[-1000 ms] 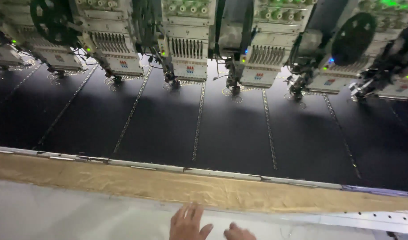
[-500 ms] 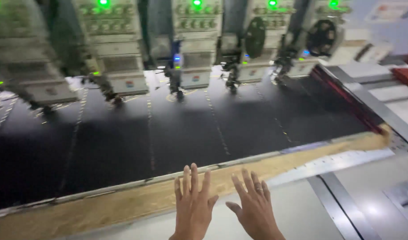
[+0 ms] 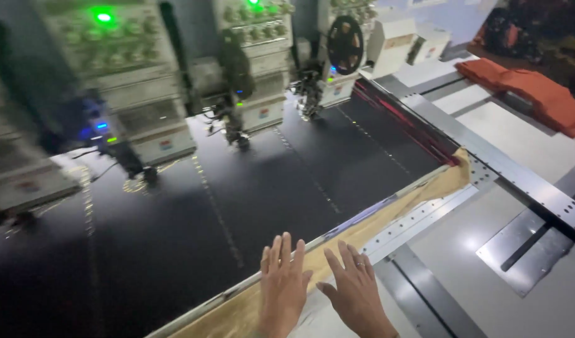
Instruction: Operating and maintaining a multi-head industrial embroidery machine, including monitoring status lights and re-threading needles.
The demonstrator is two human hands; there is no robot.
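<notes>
Single head-worn view, steeply downward and rightward, close over the black fabric bed (image 3: 262, 188).

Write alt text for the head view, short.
Two bare hands, left hand and right hand, lie flat with fingers spread on a tan strip along the near edge of black fabric stretched under a row of embroidery machine heads. Folded orange cloth lies far right.

Your left hand (image 3: 281, 285) and right hand (image 3: 356, 289) lie flat, palms down, side by side, fingers spread forward.
</notes>
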